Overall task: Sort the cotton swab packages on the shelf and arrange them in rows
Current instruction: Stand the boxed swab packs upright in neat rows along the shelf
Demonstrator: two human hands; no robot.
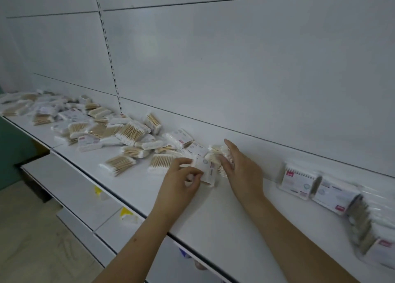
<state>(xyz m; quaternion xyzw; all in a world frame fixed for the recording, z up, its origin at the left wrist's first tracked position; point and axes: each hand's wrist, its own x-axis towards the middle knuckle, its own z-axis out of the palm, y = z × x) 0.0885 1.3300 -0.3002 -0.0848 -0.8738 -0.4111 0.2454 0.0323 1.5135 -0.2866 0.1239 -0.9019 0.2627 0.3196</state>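
White shelf [132,188] carrying cotton swab packages, a loose heap [119,133] lying left of the fingers [188,171] — a tidy standing row [324,188] sitting well right of them, some packages touching the fingertips.

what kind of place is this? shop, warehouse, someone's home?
Most likely a retail shop aisle being stocked. Cues: a white gondola-style shelf with a slotted upright in the back panel, a loose pile of identical cotton swab packages, and yellow tags on the shelf below.
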